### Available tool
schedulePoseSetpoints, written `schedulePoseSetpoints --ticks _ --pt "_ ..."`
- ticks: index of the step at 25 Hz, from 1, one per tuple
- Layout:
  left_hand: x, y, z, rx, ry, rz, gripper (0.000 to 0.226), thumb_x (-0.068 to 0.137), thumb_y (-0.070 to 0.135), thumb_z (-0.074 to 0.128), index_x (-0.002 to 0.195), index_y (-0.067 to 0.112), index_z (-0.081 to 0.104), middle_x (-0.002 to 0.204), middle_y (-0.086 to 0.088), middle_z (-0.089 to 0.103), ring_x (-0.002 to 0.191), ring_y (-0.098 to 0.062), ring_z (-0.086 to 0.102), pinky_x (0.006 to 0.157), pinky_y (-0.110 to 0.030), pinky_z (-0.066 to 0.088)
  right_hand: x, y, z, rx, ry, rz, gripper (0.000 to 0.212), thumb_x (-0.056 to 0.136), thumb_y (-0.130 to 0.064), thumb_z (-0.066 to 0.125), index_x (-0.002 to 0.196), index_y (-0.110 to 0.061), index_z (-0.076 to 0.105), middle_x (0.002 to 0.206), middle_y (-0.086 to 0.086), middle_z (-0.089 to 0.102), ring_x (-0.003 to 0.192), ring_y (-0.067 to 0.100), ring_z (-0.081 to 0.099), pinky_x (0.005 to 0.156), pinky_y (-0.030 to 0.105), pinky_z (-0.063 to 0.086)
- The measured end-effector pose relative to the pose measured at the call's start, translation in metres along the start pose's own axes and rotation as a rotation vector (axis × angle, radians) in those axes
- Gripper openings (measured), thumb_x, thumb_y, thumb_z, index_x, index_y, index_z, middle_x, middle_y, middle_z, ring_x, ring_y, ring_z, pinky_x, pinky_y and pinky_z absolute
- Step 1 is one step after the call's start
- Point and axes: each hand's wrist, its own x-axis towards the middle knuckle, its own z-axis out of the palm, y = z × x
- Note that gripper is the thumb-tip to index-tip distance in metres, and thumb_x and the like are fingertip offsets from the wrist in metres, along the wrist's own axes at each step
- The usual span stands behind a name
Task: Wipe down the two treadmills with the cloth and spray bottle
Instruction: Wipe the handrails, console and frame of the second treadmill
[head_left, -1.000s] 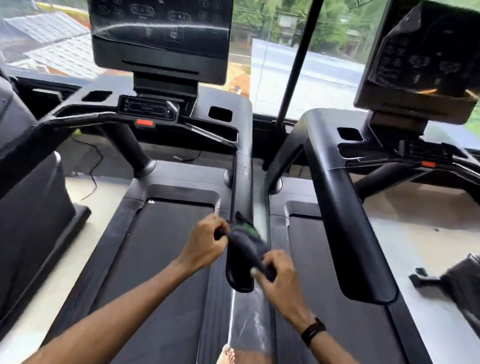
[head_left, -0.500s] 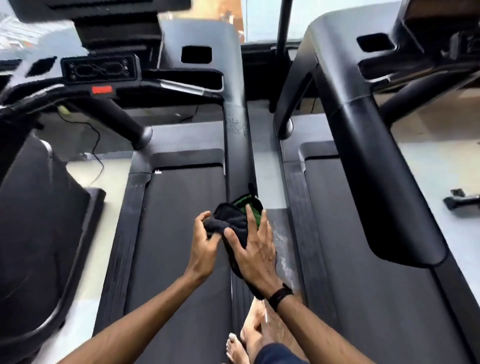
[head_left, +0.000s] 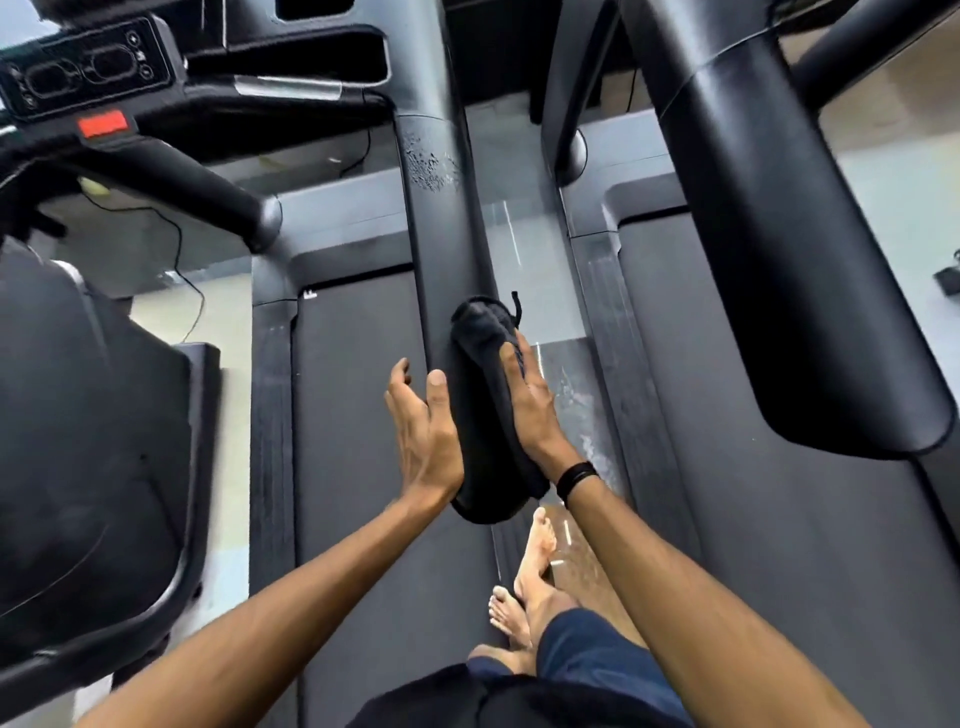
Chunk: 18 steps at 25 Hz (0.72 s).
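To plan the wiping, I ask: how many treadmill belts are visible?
2. The left belt lies under the left hand; the right belt lies right of the cloth. A neighbouring machine's may be hidden.

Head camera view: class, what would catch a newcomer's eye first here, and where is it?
Mid-frame, the right hand presses a dark cloth onto the end of the left treadmill's handrail, with the left hand held open beside it. A red button glows upper left, and bare feet stand on the strip between the two treadmills.

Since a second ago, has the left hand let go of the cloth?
Yes. The left hand now lies flat beside the handrail; only the right hand presses the cloth.
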Motion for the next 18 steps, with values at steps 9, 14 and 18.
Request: schedulePoseSetpoints --ticks 9,14,18 --pt "-0.002 -0.004 0.003 0.019 0.035 0.107 0.062 0.098 0.05 0.029 0.148 0.013 0.03 0.15 -0.007 0.034 0.113 0.023 0.036 0.092 0.005 0.025 -0.054 0.027 0.007 0.109 0.143 0.327 0.082 0.085 -0.082 0.026 0.151 -0.035 0.036 0.147 0.003 0.048 0.14 0.026 0.042 0.118 0.047 0.03" --pt "-0.004 -0.009 0.001 -0.059 0.062 0.12 0.067 0.094 0.058 0.025 0.144 0.013 0.035 0.147 -0.006 0.04 0.126 0.009 0.04 0.103 -0.007 0.03 -0.098 -0.016 0.026 -0.421 0.122 0.042 0.082 0.084 -0.076 0.016 0.157 -0.04 0.01 0.162 0.007 0.018 0.148 0.026 0.018 0.119 0.046 0.018" --pt "-0.003 -0.013 0.0 -0.137 0.052 0.084 0.063 0.095 0.063 0.028 0.142 0.022 0.032 0.143 -0.009 0.045 0.13 -0.019 0.048 0.109 -0.044 0.041 -0.054 -0.039 0.026 -0.528 0.045 -0.08 0.073 0.089 -0.074 0.033 0.152 -0.051 0.005 0.163 0.014 0.012 0.147 0.03 0.015 0.117 0.052 0.019"
